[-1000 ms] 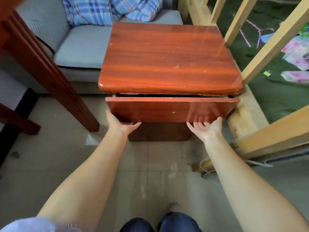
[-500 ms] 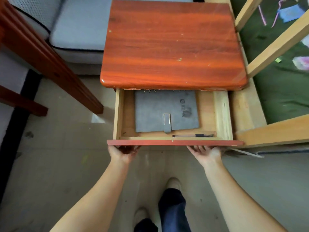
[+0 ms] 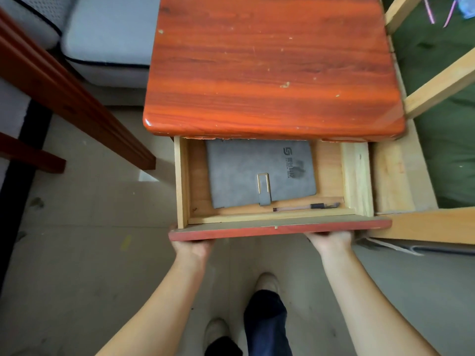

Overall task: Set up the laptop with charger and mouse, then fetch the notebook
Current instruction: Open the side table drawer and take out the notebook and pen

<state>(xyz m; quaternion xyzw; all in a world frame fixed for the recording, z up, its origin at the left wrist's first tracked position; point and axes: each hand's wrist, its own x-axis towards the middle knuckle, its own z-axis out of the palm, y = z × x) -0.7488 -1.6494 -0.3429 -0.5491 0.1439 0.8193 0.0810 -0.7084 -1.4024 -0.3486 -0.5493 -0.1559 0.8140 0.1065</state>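
Observation:
A grey notebook (image 3: 259, 173) with a strap clasp lies flat in the pulled-out drawer (image 3: 280, 228) of a red-brown wooden nightstand (image 3: 272, 65). A pen (image 3: 305, 207) lies along the drawer's front inside edge, just in front of the notebook. My left hand (image 3: 192, 249) grips the underside of the drawer front at its left end. My right hand (image 3: 331, 244) grips it at the right end; the fingers of both are hidden under the panel. No laptop, charger or mouse is in view.
A grey sofa cushion (image 3: 108, 39) sits behind the nightstand on the left. A dark red wooden leg (image 3: 77, 98) slants across the left. A pale wooden frame (image 3: 421, 224) stands close on the right. My feet (image 3: 264, 283) are on the tiled floor below.
The drawer went from almost closed to pulled well out, uncovering the notebook and pen. Both hands stayed on the drawer front and came toward me with it.

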